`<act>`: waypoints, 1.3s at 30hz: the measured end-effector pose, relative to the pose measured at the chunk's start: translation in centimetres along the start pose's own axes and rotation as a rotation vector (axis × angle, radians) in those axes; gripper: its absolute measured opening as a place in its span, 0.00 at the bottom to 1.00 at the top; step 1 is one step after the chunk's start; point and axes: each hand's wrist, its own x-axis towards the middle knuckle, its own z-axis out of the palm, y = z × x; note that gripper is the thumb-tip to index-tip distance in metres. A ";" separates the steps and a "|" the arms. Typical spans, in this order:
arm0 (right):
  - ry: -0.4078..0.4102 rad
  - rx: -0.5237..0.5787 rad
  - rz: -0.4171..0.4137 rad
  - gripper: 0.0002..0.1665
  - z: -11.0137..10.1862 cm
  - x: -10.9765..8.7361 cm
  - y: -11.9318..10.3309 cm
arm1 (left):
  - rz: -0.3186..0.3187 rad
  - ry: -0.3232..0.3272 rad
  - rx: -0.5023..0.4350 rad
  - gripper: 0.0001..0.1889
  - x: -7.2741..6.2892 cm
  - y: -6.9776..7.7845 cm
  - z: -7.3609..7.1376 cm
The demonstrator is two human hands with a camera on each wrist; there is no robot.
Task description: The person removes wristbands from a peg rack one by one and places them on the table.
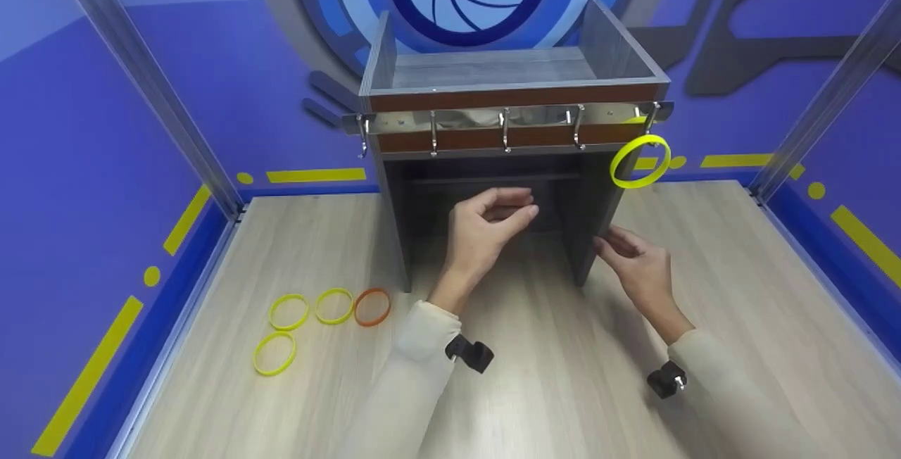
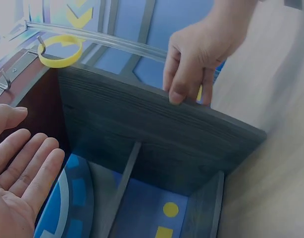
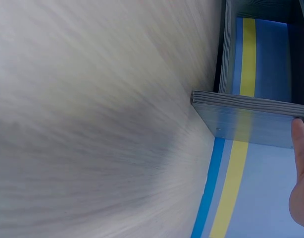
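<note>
A grey wooden shelf unit [image 1: 591, 198] with an open top tray stands upright on the table. Across its brown front runs a metal rail [image 1: 464, 118] with several hooks. One yellow wristband [image 1: 637, 183] hangs from the rightmost hook. My right hand [image 1: 644, 269] holds the front edge of the right side panel [image 2: 157, 106], thumb on the edge and fingers on the outer face. In front of the unit's open lower part, my left hand [image 1: 486, 234] is held up, fingers loosely bent with nothing in them. Its palm and relaxed fingers [image 2: 35, 168] show in the left wrist view.
On the table [image 1: 310, 417], left of the unit, lie an orange wristband [image 1: 372, 324] and several yellow wristbands [image 1: 334, 322]. A blue printed wall [image 1: 211, 93] stands behind, with metal posts [image 1: 141, 72] at the corners. A thin crossbar [image 2: 123, 186] spans the unit's inside.
</note>
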 end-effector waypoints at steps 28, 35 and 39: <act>0.005 -0.072 -0.060 0.18 0.0 -0.1 -0.1 | 0.021 -0.084 -0.033 0.14 3.9 2.0 6.4; 0.003 -0.060 -0.062 0.18 0.0 0.0 0.1 | 0.015 -0.094 -0.032 0.15 4.3 2.1 7.5; 0.000 -0.064 -0.052 0.19 0.0 0.0 0.1 | 0.019 -0.106 -0.031 0.15 4.5 2.1 8.0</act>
